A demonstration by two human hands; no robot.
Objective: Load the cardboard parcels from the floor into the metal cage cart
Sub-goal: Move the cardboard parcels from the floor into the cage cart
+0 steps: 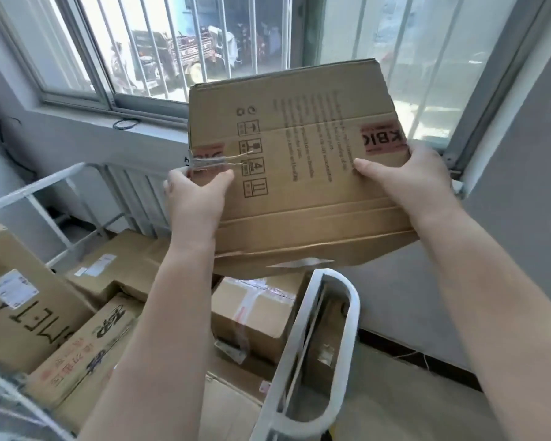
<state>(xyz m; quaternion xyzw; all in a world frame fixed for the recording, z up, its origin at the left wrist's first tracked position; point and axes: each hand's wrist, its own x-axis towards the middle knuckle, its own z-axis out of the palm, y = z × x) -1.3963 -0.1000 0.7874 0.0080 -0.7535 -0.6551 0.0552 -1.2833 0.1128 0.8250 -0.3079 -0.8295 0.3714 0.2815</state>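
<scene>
A large brown cardboard parcel (299, 173) with black handling symbols and red tape hangs in the air, raised above the cage cart. My left hand (196, 198) grips its left edge and my right hand (407, 183) grips its right edge. Below it stands the white metal cage cart (318, 338), whose rounded frame end is near the bottom middle. Several cardboard parcels lie inside it, among them a taped box (255, 313), a long box with red lettering (86, 354) and a big labelled box (16, 297) at the left.
A barred window (185, 43) fills the wall ahead, with a grey sill (109, 122) below it. The cart's far rail (32, 186) runs at the left. A grey wall (522, 186) stands at the right, with tiled floor (411, 393) beneath.
</scene>
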